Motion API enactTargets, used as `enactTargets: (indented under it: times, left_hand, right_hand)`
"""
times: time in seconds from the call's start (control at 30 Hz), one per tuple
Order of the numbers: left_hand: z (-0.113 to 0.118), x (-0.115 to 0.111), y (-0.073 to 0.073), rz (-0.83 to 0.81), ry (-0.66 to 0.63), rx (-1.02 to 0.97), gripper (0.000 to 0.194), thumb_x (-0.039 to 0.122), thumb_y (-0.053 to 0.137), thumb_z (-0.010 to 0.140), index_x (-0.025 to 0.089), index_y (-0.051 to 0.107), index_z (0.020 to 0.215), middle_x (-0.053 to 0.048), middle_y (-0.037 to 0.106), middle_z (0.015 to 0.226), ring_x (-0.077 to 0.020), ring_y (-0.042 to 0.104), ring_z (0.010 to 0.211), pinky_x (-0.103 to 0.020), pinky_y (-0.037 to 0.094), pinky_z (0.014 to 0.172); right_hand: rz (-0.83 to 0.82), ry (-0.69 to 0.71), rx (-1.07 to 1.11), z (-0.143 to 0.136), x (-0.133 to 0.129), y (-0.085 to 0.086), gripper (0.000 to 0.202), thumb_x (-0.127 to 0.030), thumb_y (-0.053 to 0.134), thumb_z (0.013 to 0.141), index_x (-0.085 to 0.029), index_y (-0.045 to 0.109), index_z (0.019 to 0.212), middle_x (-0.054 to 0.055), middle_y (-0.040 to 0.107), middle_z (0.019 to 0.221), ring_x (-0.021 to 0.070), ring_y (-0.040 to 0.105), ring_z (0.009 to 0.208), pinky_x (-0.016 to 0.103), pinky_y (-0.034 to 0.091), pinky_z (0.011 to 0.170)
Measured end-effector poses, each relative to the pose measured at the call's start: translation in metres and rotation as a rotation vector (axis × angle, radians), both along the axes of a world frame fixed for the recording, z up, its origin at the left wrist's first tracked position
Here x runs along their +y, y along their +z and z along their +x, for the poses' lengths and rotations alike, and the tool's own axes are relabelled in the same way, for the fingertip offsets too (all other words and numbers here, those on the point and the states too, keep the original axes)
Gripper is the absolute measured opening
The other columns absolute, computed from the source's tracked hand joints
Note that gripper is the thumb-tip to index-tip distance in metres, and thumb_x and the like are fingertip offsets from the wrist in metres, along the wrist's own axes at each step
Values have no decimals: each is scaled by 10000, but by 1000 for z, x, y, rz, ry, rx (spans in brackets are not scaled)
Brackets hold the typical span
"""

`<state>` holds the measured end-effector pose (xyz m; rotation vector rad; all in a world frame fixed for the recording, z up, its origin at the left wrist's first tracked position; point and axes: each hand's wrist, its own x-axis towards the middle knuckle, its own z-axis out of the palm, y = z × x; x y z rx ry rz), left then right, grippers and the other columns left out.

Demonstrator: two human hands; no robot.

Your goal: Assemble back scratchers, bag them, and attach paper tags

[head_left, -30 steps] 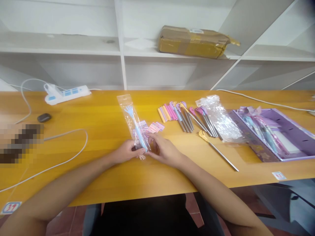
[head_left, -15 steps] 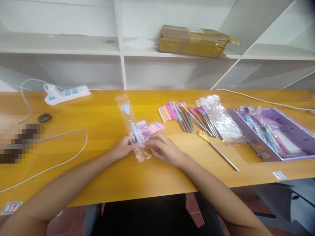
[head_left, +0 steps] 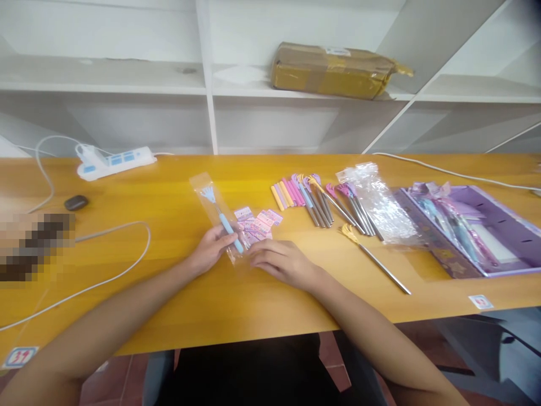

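Note:
My left hand (head_left: 213, 245) is closed on a light-blue back scratcher (head_left: 229, 226) inside a clear plastic bag (head_left: 198, 183). Its claw end points away from me, up and left. My right hand (head_left: 283, 262) is beside the bag's lower end, fingers bent and close together. Whatever its fingertips may hold is hidden. Just beyond both hands lies a loose pile of small pink and purple printed cards (head_left: 258, 223). To the right, a single yellow-clawed back scratcher (head_left: 374, 258) with a metal rod lies on the table.
Several unbagged back scratchers (head_left: 359, 208) lie beside a row of pink and yellow handles (head_left: 287, 193). Clear bags (head_left: 376, 203) lie next to a purple box (head_left: 507, 225) holding bagged items. A power strip (head_left: 116, 163), cables and a black case (head_left: 76, 203) are left; a taped carton (head_left: 333, 70) sits on the shelf.
My left hand has shifted the bagged back scratcher slightly left. My right hand's fingers have drawn closer together, and the bag's lower end has moved away from them.

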<state>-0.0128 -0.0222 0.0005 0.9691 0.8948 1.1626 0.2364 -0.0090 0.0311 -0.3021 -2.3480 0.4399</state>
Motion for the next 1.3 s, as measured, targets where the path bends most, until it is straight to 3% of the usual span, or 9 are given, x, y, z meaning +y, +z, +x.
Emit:
enactTargets:
  times: [0.13,0.27,0.53,0.77,0.83,0.97,1.07,1.3]
  left_hand:
    - [-2,-2,1,49,-125,207,451,507,884,839,148,760,1083,-86,803,1059,-241,737,975,-370,568,947]
    - [-4,-4,6,114,-220,236,477,575,820,880,156,748,1096,-97,805,1115,-267,740,1043,-404,566,991]
    - [1,-8,7,115,-315,313,434,440,905,812,161,687,1065,-61,781,945,-216,729,867,-354,587,833]
    - [2,-10,7,155,-342,323,379,397,842,901,161,673,1145,-70,777,978,-214,735,902,-369,590,879]
    - [1,-10,6,159,-354,321,391,392,834,913,164,668,1183,-78,778,1003,-222,740,925,-379,596,891]
    - [0,-11,2,204,-364,332,387,398,817,930,162,670,1198,-100,777,1049,-231,737,943,-382,597,888]
    - [-1,-10,1,211,-402,347,357,408,798,948,157,685,1175,-103,776,1045,-234,736,943,-383,596,889]
    - [1,-11,8,194,-431,371,327,434,776,958,160,694,1115,-84,765,968,-230,726,886,-368,594,843]
  right_hand:
    - [-79,-2,46,-3,-1,0,79,-153,626,1064,-189,666,1121,57,759,1029,142,723,961,251,584,833]
    - [-140,-72,72,-6,-2,-1,55,-172,647,1054,-188,669,1102,43,737,956,114,671,785,229,555,719]
    - [-180,-133,93,-6,-3,-3,79,-225,654,1063,-200,663,1137,31,693,925,95,617,694,218,523,650]
    - [-293,-236,40,-2,0,-13,433,-299,702,1035,-244,535,1431,95,635,1198,97,590,680,269,549,674]
    - [-357,-256,-27,-1,1,-14,499,-342,727,1020,-241,514,1460,87,638,1171,113,603,704,277,542,695]
    - [-379,-219,-140,-1,3,-11,215,-394,690,1046,-195,651,1116,36,646,942,135,594,747,250,465,696]
    - [-357,-185,-159,-3,2,-8,320,-414,635,1078,-171,612,872,22,605,824,127,550,726,237,406,680]
    - [-437,-147,-147,-4,3,-6,414,-474,619,1079,-163,572,809,11,568,772,121,503,692,237,368,665]
